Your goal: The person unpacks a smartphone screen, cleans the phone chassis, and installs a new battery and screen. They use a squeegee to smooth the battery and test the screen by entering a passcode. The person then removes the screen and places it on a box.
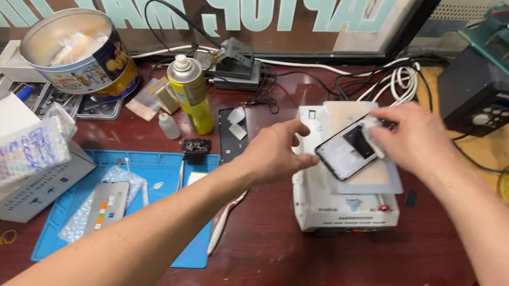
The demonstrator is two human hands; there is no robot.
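Nearest me, the blue mat (pixel 155 176) lies on the red-brown table (pixel 318 259) with a grey card-like piece (pixel 108 204) on it. My left hand (pixel 275 155) is loosely curled, fingers at the near left edge of the dark phone (pixel 351 149), steadying it more than gripping, as far as I can tell. The phone lies flat on the white box-shaped machine (pixel 337 200). My right hand (pixel 418 139) presses a small white pad (pixel 375 137) on the phone's upper end, fingers narrow. To do this wipe well I'd keep the left hand braced so the phone can't slide, and press lightly and evenly. Further back: yellow spray can (pixel 193 94), round tin (pixel 82 53), white cables (pixel 402 83), black station (pixel 480 92). Hard to tell: whether the pad is cloth or tissue, what's under my right palm, and the tin's contents are blurred.
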